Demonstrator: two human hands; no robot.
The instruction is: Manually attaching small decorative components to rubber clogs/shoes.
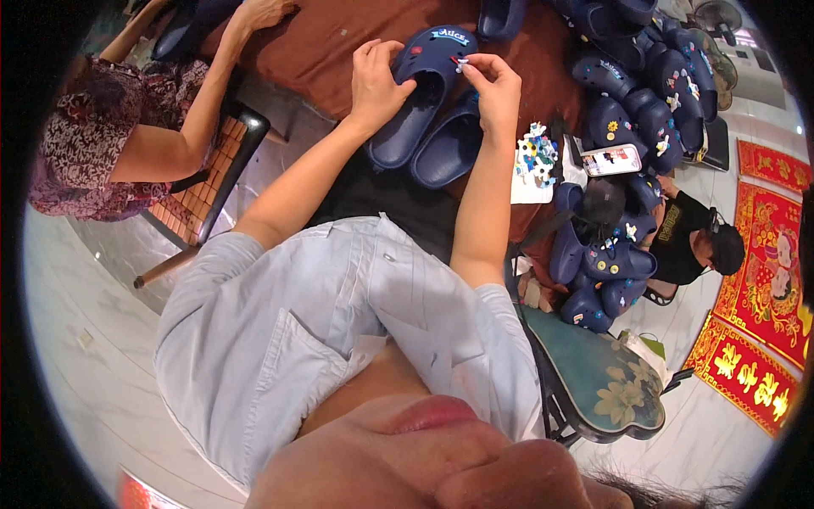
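Note:
My left hand (377, 89) grips the left side of a navy clog (431, 61), its thumb at the foot opening. A blue lettered strip and a small red piece sit on the clog's holed toe. At the toe's right side, my right hand (496, 89) pinches a small red-and-white shoe charm (459, 64) between thumb and fingers. Whether the charm's stem is in a hole, I cannot tell. Beside it, a second navy clog (449, 151) lies partly under my right hand and wrist. Right of my forearm, a heap of mixed charms (536, 155) rests on a white sheet (531, 192).
A reddish-brown cloth (331, 51) covers the work surface. A lit phone (612, 160) lies among piled, decorated navy clogs (606, 123) on the right. To the left sits a co-worker (127, 144) on a slatted chair (212, 182); another person (682, 233) is at the far right.

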